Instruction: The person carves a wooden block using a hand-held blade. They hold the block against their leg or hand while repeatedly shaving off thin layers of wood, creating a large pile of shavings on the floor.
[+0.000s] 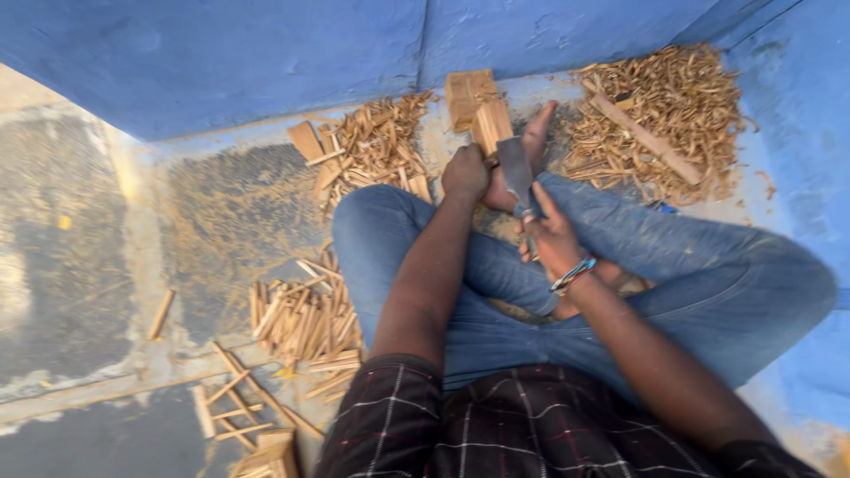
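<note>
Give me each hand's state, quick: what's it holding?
Left hand: closed, gripping a wooden block against the floor.
Right hand: closed on the handle of a broad flat blade pointed at the block.

Person wears blue jeans [673,257] dusted pale at the knees, a dark plaid shirt [496,425] with thin white and red lines, short sleeves, a multicoloured beaded bracelet [573,274] on the right wrist, feet bare.
</note>
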